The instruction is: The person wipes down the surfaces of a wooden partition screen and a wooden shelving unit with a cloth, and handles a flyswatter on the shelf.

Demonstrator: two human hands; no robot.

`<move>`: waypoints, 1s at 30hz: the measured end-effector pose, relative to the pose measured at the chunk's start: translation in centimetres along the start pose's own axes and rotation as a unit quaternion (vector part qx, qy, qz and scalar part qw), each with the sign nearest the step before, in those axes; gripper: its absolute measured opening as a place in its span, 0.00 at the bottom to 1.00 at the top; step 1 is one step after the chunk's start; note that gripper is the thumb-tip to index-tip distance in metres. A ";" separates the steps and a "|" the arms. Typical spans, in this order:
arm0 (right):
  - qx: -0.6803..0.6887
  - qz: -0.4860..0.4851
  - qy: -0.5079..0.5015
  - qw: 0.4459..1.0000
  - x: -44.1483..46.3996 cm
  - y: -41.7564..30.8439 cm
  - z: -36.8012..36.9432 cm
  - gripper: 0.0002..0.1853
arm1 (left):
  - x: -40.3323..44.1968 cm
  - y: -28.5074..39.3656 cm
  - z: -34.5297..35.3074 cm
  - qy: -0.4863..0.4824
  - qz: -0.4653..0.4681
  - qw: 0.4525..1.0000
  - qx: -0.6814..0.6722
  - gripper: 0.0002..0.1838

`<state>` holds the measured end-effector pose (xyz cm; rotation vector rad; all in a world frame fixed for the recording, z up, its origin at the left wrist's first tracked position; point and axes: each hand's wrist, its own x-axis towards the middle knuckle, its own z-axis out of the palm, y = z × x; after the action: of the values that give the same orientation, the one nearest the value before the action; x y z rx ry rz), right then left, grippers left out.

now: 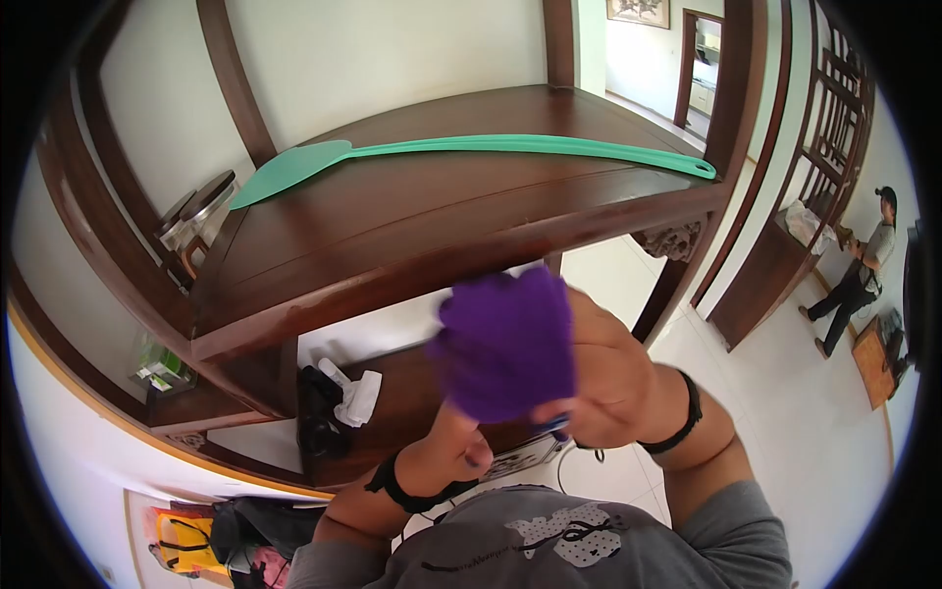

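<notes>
**As both hands [613, 378] meet at a purple cloth [510, 344], soft handling is what I would plan for**

From my remote seat, I see the cloth bunched in the air before the person's chest, just this side of the dark wooden shelf [392, 221]. The right hand is curled around the cloth's side and looks closed on it. The left hand [461, 442] comes up from below, thumb bare; its fingers are lost behind or inside the fabric, so I cannot tell whether it grasps or merely supports. Motion blur hides the finer folds.

I judge the cloth light and limp, with little slip and nothing to break. It should give wherever it is pressed and sag wherever it is left unsupported, so I would pinch a gathered fold or a lower edge between thumb and fingers rather than push at its middle. A gentle squeeze ought to be enough, with a second hold opposite to keep it spread.

On the shelf, apart from both hands, lies a long green swatter-like tool [471, 144]. A small blue item [560, 426] shows near the right fingers, too blurred to name.
</notes>
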<state>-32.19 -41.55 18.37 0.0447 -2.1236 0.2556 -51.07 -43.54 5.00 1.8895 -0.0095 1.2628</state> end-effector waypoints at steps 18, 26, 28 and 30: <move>-0.299 0.020 0.035 0.953 5.2 -1.2 0.6 0.10 | 2.5 0.4 0.1 0.097 -0.047 0.735 0.670 0.32; -0.110 -0.040 -0.063 0.991 11.3 -2.1 8.1 0.12 | -5.7 -0.8 -1.0 0.052 -0.048 0.828 0.556 0.28; -0.130 -0.056 -0.021 0.990 11.7 -2.2 10.0 0.12 | -5.7 2.6 -1.0 0.121 -0.041 0.849 0.512 0.28; -0.143 -0.088 0.024 0.985 12.3 -1.9 11.2 0.12 | -5.3 6.7 -0.6 0.210 -0.026 0.867 0.451 0.30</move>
<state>-47.88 -44.75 23.23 0.0569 -2.0728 -0.1530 -57.05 -49.68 5.21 2.2636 1.0194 1.7965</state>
